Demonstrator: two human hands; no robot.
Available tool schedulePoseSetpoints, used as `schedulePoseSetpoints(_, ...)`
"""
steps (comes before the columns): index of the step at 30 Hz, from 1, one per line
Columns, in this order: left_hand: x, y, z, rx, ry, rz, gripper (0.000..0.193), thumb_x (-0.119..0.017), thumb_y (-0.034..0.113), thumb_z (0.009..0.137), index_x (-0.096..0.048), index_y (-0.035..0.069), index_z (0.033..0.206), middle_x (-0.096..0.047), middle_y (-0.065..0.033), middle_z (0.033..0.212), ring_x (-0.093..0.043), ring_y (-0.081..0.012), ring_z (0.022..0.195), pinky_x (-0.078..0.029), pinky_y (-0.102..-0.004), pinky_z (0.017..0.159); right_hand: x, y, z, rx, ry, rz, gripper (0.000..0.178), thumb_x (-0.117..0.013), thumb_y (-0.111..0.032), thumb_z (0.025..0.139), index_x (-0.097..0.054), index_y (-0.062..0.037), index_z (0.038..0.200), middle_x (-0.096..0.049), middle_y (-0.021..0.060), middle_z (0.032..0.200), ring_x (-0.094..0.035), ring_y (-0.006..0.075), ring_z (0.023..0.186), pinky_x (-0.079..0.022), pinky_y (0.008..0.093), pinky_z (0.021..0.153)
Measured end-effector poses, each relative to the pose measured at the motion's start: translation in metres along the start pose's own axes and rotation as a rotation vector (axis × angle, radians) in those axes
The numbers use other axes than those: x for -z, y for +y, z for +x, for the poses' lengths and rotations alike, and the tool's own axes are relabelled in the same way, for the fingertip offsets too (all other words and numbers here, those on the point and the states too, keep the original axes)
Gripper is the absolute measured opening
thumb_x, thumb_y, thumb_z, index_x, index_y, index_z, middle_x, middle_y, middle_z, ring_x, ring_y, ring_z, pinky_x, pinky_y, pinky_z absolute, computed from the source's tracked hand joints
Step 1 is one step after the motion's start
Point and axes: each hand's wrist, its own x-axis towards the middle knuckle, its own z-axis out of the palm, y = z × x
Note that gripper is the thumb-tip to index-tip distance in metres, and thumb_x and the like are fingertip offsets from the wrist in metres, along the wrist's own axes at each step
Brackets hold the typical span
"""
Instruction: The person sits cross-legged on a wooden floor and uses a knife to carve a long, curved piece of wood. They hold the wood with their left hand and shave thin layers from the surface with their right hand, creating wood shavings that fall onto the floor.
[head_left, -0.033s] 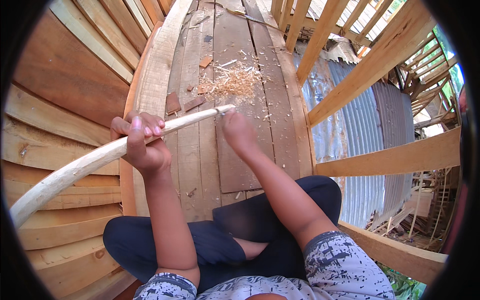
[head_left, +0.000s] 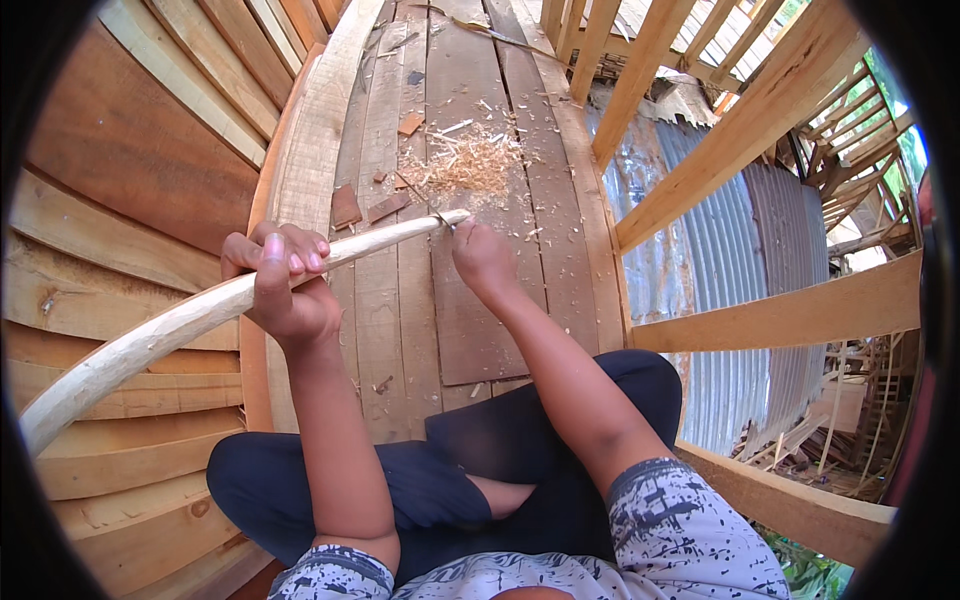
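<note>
A long, pale, peeled wooden pole (head_left: 150, 335) slants up from the lower left to its thin tip ahead of me. My left hand (head_left: 288, 280) is closed around it partway along, thumb and fingers wrapped over the wood. By the tip, my right hand (head_left: 485, 258) is closed in a fist on a knife. The thin dark knife blade (head_left: 425, 200) lies across the pole just short of its end and points up and to the left. The knife's handle is hidden inside my fist.
Wood shavings (head_left: 475, 165) are heaped on the plank floor (head_left: 490, 330) beyond the pole's tip. Reddish-brown chips (head_left: 346, 207) lie nearby. A board wall (head_left: 120, 260) stands on the left; a timber railing (head_left: 770, 310) runs along the right, with corrugated metal sheets (head_left: 720, 230) behind it.
The knife blade has turned and now shows its length, pointing up-left. My right hand has shifted slightly right. My left hand and the pole have not moved.
</note>
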Motion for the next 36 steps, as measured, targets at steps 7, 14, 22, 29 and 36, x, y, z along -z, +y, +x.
schedulePoseSetpoints(7,-0.002,0.005,-0.002,0.002,0.042,0.055,0.032,-0.059,0.009,0.085,-0.034,0.017,0.066,-0.041,0.0025,0.06,-0.044,-0.0107,0.055,-0.044,-0.0321,0.063,0.044,-0.071,-0.038,0.195,-0.156,0.041,0.06,-0.03,-0.032,0.104,-0.065,0.0017,0.069,-0.063,0.0274,0.067,-0.063,0.048,0.066,-0.051,0.0568,0.069)
schedulePoseSetpoints(14,-0.014,0.014,-0.011,-0.06,0.162,0.163,0.028,-0.058,0.006,0.082,-0.037,0.016,0.067,-0.042,-0.0003,0.062,-0.047,-0.013,0.055,-0.046,-0.0355,0.064,0.064,-0.074,-0.048,0.275,-0.339,-0.008,0.047,-0.04,-0.032,0.103,-0.06,0.0042,0.082,-0.063,0.0301,0.08,-0.06,0.0489,0.08,-0.046,0.0552,0.073)
schedulePoseSetpoints(22,-0.016,0.022,-0.003,-0.051,0.178,0.192,0.024,-0.058,0.007,0.082,-0.039,0.015,0.069,-0.043,0.0007,0.062,-0.047,-0.0129,0.055,-0.045,-0.0347,0.063,0.026,-0.032,-0.021,0.144,-0.393,0.026,0.042,-0.04,-0.03,0.103,-0.062,0.0046,0.093,-0.065,0.0295,0.088,-0.063,0.0476,0.087,-0.048,0.0546,0.079)
schedulePoseSetpoints(29,-0.023,0.021,-0.003,-0.027,0.271,0.191,0.017,-0.059,0.009,0.081,-0.045,0.013,0.072,-0.043,0.001,0.062,-0.046,-0.0123,0.056,-0.045,-0.0342,0.064,0.026,-0.03,-0.023,0.023,-0.324,-0.009,0.043,-0.038,-0.028,0.103,-0.063,0.0068,0.1,-0.066,0.0308,0.095,-0.063,0.0492,0.09,-0.049,0.0554,0.086)
schedulePoseSetpoints(36,-0.016,0.021,-0.004,-0.058,0.242,0.228,0.021,-0.06,0.01,0.082,-0.042,0.014,0.071,-0.044,0.0014,0.062,-0.046,-0.012,0.056,-0.046,-0.0344,0.065,0.046,-0.069,-0.045,0.221,-0.367,0.081,0.042,-0.042,-0.03,0.103,-0.063,0.0057,0.095,-0.065,0.0314,0.091,-0.062,0.0487,0.09,-0.047,0.0547,0.079)
